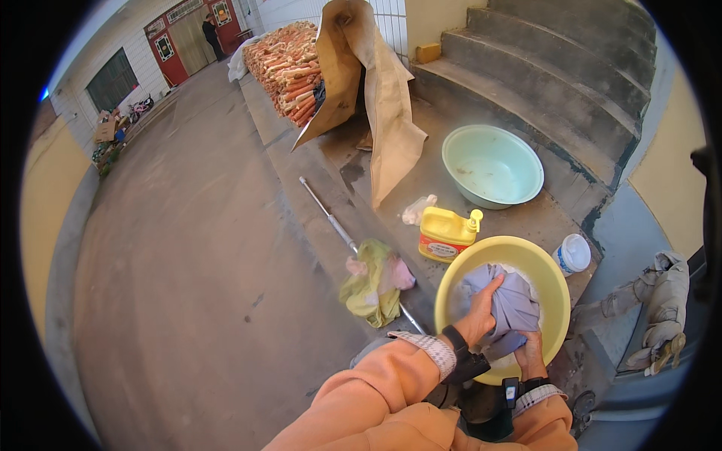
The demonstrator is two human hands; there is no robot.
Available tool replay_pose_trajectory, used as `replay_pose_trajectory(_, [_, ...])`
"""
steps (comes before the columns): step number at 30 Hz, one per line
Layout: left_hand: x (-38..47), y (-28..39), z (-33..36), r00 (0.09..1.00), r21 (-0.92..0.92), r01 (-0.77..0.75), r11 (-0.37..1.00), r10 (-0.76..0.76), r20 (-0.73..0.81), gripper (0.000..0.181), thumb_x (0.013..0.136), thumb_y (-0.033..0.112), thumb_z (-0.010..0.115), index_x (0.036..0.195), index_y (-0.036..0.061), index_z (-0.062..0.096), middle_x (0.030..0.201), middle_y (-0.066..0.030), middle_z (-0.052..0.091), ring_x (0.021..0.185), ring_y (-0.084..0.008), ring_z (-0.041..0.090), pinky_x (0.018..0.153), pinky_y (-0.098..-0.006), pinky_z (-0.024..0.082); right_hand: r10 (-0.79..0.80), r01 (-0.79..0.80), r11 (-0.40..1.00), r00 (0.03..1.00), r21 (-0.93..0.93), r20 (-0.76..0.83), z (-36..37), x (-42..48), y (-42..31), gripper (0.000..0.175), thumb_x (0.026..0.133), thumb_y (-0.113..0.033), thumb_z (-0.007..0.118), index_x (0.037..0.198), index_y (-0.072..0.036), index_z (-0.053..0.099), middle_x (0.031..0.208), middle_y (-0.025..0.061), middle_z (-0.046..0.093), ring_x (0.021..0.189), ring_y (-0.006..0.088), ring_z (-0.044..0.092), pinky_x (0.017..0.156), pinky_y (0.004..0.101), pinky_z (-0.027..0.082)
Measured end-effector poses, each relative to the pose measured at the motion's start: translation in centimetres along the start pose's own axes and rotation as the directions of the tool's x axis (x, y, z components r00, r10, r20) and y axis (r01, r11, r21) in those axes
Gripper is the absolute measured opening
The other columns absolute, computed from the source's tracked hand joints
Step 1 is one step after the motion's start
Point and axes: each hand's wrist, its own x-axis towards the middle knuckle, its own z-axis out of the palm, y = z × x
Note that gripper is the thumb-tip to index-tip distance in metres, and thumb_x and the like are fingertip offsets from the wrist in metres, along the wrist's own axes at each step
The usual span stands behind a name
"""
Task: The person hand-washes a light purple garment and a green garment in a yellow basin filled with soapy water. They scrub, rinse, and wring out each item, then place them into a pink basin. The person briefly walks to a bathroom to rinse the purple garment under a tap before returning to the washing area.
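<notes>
A large yellow plastic basin [558, 304] holds whitish suds and a wet grey-lavender cloth [513, 299]. My left hand [480, 310] grips the cloth's left side, thumb on top. My right hand [530, 352] holds its lower edge near the basin's near wall; some of its fingers are hidden by the fabric. Just beyond the basin stands a yellow jug with a pump top [445, 234], and to its right is a white tub [575, 253]. An empty-looking pale green basin [496, 166] sits farther off.
Concrete steps [536, 101] rise behind the basins. Left of me, a metal pole [341, 228] lies with green and pink cloths [375, 284] over it. Brown sheeting [392, 113] hangs by stacked corncobs [287, 70]. Grey fabric [665, 310] is at right. A person [212, 36] stands far off by a doorway.
</notes>
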Motion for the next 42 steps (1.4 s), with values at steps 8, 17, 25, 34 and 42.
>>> replay_pose_trajectory(8, [2.8,-2.7,-2.7,0.989,0.038,-0.079,0.996,0.083,-0.120,0.032,0.082,0.018,0.061,0.108,-0.0004,0.056,0.102,-0.0129,0.062,0.086,-0.0248,0.062,0.076,-0.0355,0.052,-0.513,0.360,0.472,0.854,-0.805,0.080,6.3,0.9,-0.6,0.067,0.069,-0.004,0.064,0.129,0.004,0.036,0.124,0.0192,0.049,0.117,0.0320,0.046,0.098,0.0373,0.037])
replay_pose_trajectory(17, [3.0,-2.0,-2.7,0.979,0.187,-0.174,0.967,0.190,-0.076,0.020,0.088,0.017,0.048,0.099,0.0044,0.060,0.092,-0.0076,0.063,0.079,-0.0224,0.062,0.070,-0.0356,0.052,-0.483,0.361,0.294,0.855,-0.885,0.189,6.8,1.1,-0.7,0.069,0.068,-0.004,0.066,0.130,-0.001,0.036,0.120,0.0225,0.047,0.111,0.0404,0.046,0.099,0.0395,0.035])
replay_pose_trajectory(25, [1.9,0.0,-0.4,0.930,0.657,-0.281,0.700,0.366,0.008,0.030,0.077,0.003,0.054,0.107,0.0009,0.055,0.097,-0.0061,0.062,0.079,-0.0186,0.061,0.070,-0.0319,0.050,-0.209,0.080,0.070,0.976,-0.994,0.064,3.1,0.6,-6.2,0.092,0.059,-0.022,0.078,0.134,0.001,0.031,0.131,0.0232,0.040,0.120,0.0377,0.041,0.101,0.0397,0.034])
replay_pose_trajectory(34, [-3.1,-0.9,2.7,0.911,0.620,-0.067,0.782,-0.206,0.358,0.057,0.086,0.034,0.053,0.130,0.0024,0.038,0.122,-0.0091,0.047,0.113,-0.0200,0.044,0.097,-0.0317,0.034,-0.106,0.266,0.755,0.951,-0.599,0.289,4.1,2.9,-5.2,0.096,0.051,-0.022,0.083,0.130,0.000,0.035,0.123,0.0206,0.049,0.113,0.0369,0.050,0.094,0.0368,0.041])
replay_pose_trajectory(42, [-5.0,2.9,2.8,0.950,0.890,-0.231,-0.393,0.107,0.293,0.048,0.074,0.031,0.063,0.111,0.0013,0.056,0.101,-0.0206,0.063,0.095,-0.0365,0.060,0.082,-0.0416,0.048,0.021,-0.058,-0.109,0.998,-0.992,-0.061,-0.8,6.6,-0.2,0.071,0.062,-0.020,0.071,0.125,-0.001,0.043,0.101,0.0206,0.063,0.096,0.0359,0.061,0.083,0.0396,0.048])
